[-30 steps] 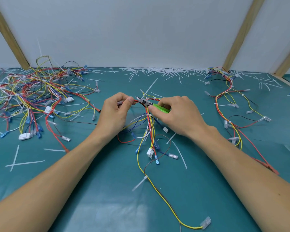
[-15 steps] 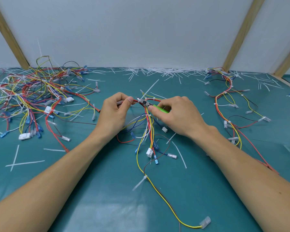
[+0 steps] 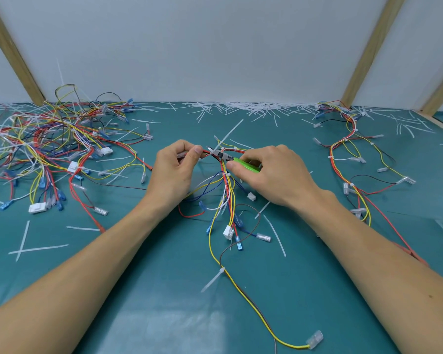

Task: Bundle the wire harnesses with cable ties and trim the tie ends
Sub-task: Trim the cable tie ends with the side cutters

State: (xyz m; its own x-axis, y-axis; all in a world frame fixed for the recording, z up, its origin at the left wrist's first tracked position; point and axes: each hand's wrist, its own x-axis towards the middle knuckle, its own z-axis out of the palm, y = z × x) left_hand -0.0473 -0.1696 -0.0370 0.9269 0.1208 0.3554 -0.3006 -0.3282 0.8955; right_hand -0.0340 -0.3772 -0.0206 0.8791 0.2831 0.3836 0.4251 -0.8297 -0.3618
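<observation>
A wire harness (image 3: 226, 200) of red, yellow, white and blue wires lies at the middle of the teal table. My left hand (image 3: 175, 172) pinches its red wires between thumb and fingers, lifting them a little. My right hand (image 3: 271, 172) grips green-handled cutters (image 3: 241, 163). Their dark jaws sit at a white cable tie (image 3: 212, 150) on the bundle, just right of my left thumb. Lower down, another white tie with its long tail (image 3: 214, 278) sticks out from the yellow and brown wires.
A tangled pile of harnesses (image 3: 54, 152) fills the left side. A tied harness (image 3: 348, 159) runs down the right. Cut tie ends (image 3: 241, 109) litter the back edge by the white wall, and loose white ties (image 3: 26, 247) lie at the front left.
The cutter jaws have edged slightly left along the bundle toward my left thumb. Both hands otherwise stay put.
</observation>
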